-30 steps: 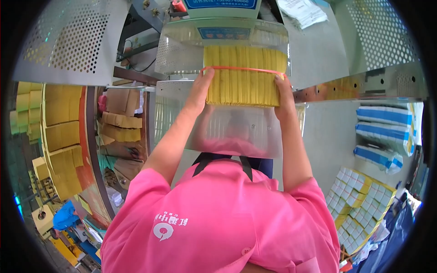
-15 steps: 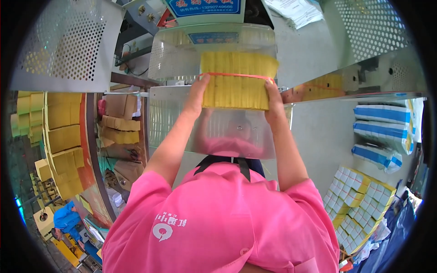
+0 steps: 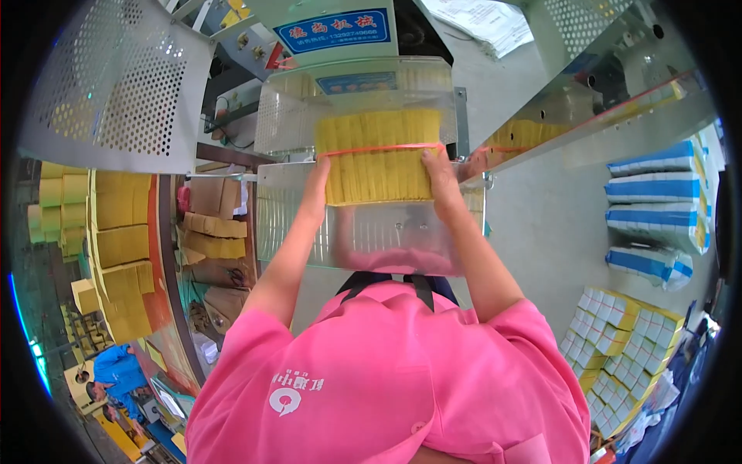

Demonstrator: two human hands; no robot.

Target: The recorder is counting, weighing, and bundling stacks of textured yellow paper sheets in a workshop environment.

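Between both hands I hold up a thick yellow bundle of thin sheets (image 3: 379, 158), bound by an orange-red rubber band. My left hand (image 3: 316, 179) presses its left side and my right hand (image 3: 437, 174) presses its right side. The bundle sits in front of a clear plastic hopper (image 3: 355, 100) on a metal machine (image 3: 371, 232). My pink sleeves fill the lower view.
A perforated metal panel (image 3: 116, 85) stands at upper left. Stacks of yellow sheets (image 3: 116, 255) and cardboard boxes (image 3: 209, 224) lie at left. Blue-and-white packs (image 3: 657, 201) and a yellow tray of small boxes (image 3: 618, 348) sit on the right. A person in blue (image 3: 116, 371) is at lower left.
The yellow bundle, held in both hands, has risen slightly toward the clear hopper, and the view has shifted a little.
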